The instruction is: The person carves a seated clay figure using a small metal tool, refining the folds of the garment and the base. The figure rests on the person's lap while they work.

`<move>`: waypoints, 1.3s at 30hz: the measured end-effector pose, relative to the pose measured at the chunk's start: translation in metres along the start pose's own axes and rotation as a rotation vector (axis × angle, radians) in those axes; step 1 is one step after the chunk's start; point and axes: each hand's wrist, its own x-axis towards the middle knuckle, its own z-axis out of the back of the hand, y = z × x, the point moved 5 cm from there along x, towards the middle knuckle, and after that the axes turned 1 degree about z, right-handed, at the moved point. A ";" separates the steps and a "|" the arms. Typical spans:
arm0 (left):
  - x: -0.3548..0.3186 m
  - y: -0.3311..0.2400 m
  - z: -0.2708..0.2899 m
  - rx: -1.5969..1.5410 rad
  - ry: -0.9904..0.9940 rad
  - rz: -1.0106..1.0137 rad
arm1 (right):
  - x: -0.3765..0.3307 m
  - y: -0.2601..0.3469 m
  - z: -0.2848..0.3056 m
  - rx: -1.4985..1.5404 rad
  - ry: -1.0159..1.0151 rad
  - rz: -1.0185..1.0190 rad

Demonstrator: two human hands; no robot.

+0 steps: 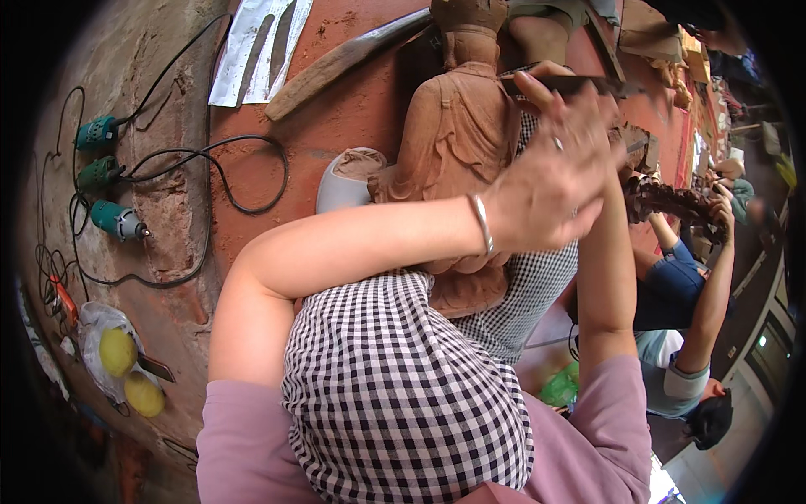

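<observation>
A reddish-brown carved wooden statue (457, 126) in draped robes leans upright against my lap, over a black-and-white checked cloth (395, 378). My left hand (554, 181), blurred by motion, reaches across to the statue's right side, fingers spread with nothing visible in them. It overlaps my right forearm and hides part of my right hand. Beyond it, my right hand (541, 84) has its fingers bent around a dark flat strip (579, 85) beside the statue's shoulder. I cannot make out what kind of tool the strip is.
Green power tools (113, 220) with black cords lie at left, above yellow fruit (117, 351) on plastic. A pale container (342, 181) of brown material stands beside the statue. Behind it lies a long wooden piece (336, 67). At right, another person holds a dark carved piece (676, 200).
</observation>
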 end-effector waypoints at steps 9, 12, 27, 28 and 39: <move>-0.056 -0.036 0.018 -0.387 0.374 -0.234 | -0.096 0.013 -0.033 -0.119 -0.530 -0.089; -0.065 -0.025 0.031 -0.352 0.420 -0.101 | -0.104 0.018 -0.051 -0.065 -0.467 -0.047; -0.073 -0.014 0.056 -0.279 0.268 -0.095 | -0.094 0.030 -0.080 -0.446 -0.392 0.163; -0.073 -0.014 0.058 -0.282 0.278 -0.081 | -0.093 0.031 -0.080 -0.478 -0.392 0.185; -0.080 -0.003 0.064 -0.238 0.286 -0.045 | -0.082 0.046 -0.090 -0.692 -0.304 0.379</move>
